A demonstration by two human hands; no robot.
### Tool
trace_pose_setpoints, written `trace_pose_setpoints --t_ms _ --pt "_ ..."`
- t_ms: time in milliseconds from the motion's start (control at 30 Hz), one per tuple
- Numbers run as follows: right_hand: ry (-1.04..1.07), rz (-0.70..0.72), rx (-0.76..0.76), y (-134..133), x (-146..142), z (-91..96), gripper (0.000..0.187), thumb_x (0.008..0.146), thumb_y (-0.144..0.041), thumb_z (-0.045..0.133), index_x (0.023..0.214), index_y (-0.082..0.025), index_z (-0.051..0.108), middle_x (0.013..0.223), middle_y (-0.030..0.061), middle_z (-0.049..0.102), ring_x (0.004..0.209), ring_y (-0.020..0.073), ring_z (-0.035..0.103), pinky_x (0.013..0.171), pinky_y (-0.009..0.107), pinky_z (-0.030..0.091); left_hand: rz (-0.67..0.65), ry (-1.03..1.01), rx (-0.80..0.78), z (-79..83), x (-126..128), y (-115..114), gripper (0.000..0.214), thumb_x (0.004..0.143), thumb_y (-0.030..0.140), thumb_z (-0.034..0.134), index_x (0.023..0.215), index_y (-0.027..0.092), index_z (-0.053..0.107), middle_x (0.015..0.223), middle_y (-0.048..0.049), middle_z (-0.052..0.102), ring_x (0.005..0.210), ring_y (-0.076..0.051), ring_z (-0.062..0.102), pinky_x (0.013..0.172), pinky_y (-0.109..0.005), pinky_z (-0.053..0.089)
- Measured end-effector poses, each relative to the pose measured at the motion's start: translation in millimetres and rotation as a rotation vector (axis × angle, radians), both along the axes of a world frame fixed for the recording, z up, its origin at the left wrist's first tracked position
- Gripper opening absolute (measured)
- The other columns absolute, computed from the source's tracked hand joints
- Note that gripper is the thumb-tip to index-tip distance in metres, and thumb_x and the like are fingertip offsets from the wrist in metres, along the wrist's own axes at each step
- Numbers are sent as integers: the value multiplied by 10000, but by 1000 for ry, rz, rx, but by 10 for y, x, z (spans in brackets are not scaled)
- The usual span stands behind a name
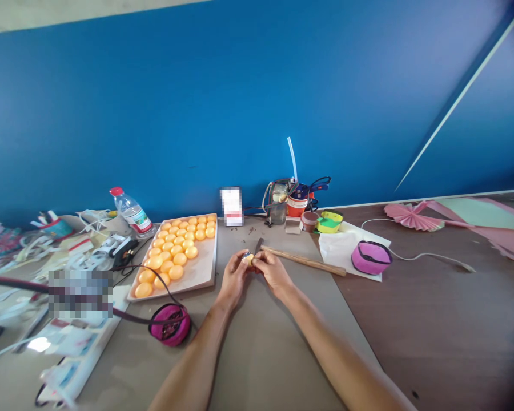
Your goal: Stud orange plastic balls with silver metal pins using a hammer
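Both of my hands meet over the grey mat, around a small round piece (248,260), yellowish with a shiny rim. It is too small to name more exactly. My left hand (235,275) pinches it from one side, and the fingers of my right hand (272,273) close on its other side. Just beyond my fingers lies a hammer (305,261), its dark head near the piece and its wooden handle pointing right. To the left stands a shallow white tray (203,275) with rows of orange balls (177,258). A magenta fabric container (170,324) of small dark bits sits near my left forearm.
Another pink container (370,258) rests on white paper at right, near a white cable (437,258). Against the blue wall stand a jar (277,205), an orange tub (297,205) and a yellow-green box (329,222). A bottle (132,214), cables and clutter fill the left.
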State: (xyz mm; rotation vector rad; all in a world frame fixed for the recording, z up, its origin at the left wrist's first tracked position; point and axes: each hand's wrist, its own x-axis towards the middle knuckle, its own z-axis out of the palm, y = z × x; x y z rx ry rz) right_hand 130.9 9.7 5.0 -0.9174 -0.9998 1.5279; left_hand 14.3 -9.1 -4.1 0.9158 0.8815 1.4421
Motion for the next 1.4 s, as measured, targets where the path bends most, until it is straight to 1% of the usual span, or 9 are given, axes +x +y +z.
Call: trace_pose_setpoints --t_ms 267,500,667,800,933,1067,1167,1267,1400 --pt "36 3 -85 40 -16 -60 229 546 -318 670 628 -204 489 525 -55 484 517 105 420 533 249 333 -8 10 -21 13 9 -11 323 730 318 640 1022 185 598 880 -36 638 734 -137 582 705 -278 456" --pt "223 98 -85 45 79 35 249 550 -343 696 639 -196 515 595 -37 511 511 94 405 557 256 335 -78 -199 -59 121 -9 4 278 713 306 663 952 170 615 800 -23 642 640 -118 571 678 -280 444" --pt "157 24 -54 52 95 15 240 585 -363 682 662 -193 531 570 -48 482 489 86 391 521 241 305 -108 -258 -99 128 -32 12 278 727 306 651 959 161 605 822 -37 644 642 -130 589 682 -296 454" --pt "93 -25 -48 55 74 -47 220 600 -354 660 686 -199 530 518 -62 440 470 87 380 481 229 269 -83 -300 -130 126 -54 18 280 728 301 651 965 164 594 845 -42 648 664 -139 603 681 -293 466" --pt "-105 -93 26 93 82 -103 173 620 -338 615 707 -204 550 517 -57 454 478 99 382 482 238 291 -62 -329 -143 144 -78 20 265 744 306 637 970 176 589 871 -49 656 686 -131 605 728 -303 475" --pt "-325 -149 195 77 88 -84 120 646 -314 587 684 -201 574 611 -20 534 577 130 452 569 263 364 -64 -300 -138 148 -88 21 270 746 319 636 971 178 587 899 -56 659 712 -132 611 765 -310 471" --pt "-281 -97 274 -5 62 -31 166 690 -319 578 815 -212 593 729 4 566 658 149 494 631 273 397 -56 -286 -114 144 -85 24 248 739 307 645 941 174 589 894 -43 649 751 -132 607 773 -298 464" --pt "-269 -68 323 -80 21 6 278 695 -301 595 965 -236 579 758 3 546 667 149 491 643 275 411 -47 -275 -98 148 -69 25 233 724 294 662 909 170 592 854 -24 636 757 -124 593 743 -272 457" --pt "-310 -116 345 -89 -15 23 272 682 -263 597 953 -233 586 786 13 557 705 159 499 674 285 414 -42 -245 -87 154 -31 16 241 699 278 686 889 165 591 837 -20 629 754 -125 583 733 -271 450"
